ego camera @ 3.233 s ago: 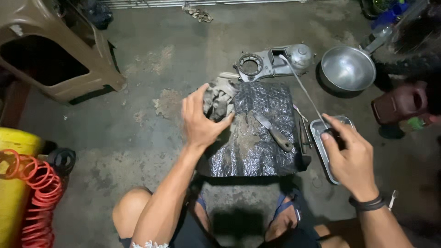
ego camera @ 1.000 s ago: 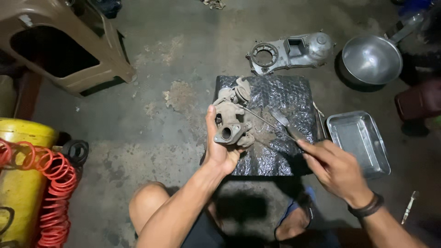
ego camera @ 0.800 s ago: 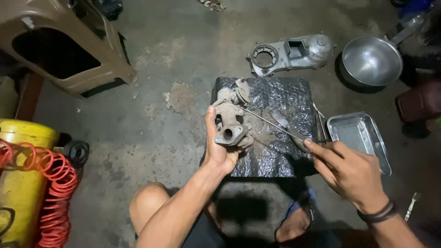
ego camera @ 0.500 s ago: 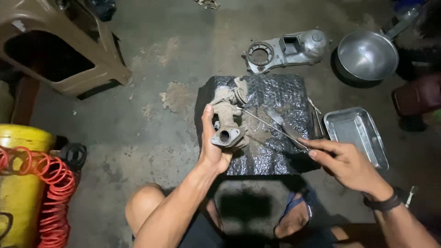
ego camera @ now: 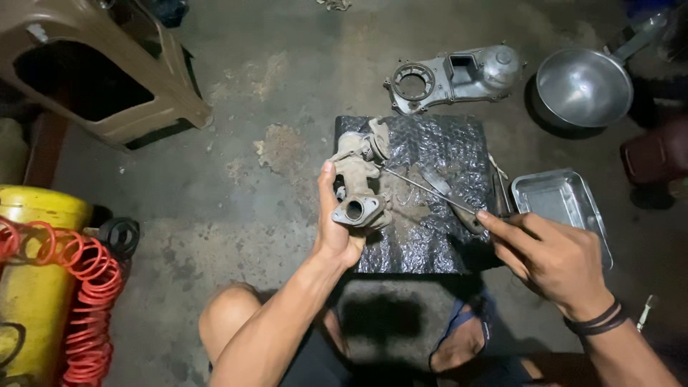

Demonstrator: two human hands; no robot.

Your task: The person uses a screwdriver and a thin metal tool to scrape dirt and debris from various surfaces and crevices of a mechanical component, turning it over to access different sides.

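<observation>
— What do you hold?

— My left hand (ego camera: 342, 228) grips the grey metal part (ego camera: 360, 188) at the centre of the frame, over the black mat (ego camera: 430, 236). Before, it lay on the mat; now I have lifted it.

— How does it point?

— Its long axis runs up-down in the frame, round opening toward me.

— And the right?

— My right hand (ego camera: 555, 261) pinches a thin rod (ego camera: 430, 192), tip touching the part. The metal tray (ego camera: 562, 204) is just right of it.

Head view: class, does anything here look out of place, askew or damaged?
The brown plastic stool at upper left lies tipped on its side on the concrete floor, its hollow underside facing the camera. Nothing looks spilled or broken.
</observation>
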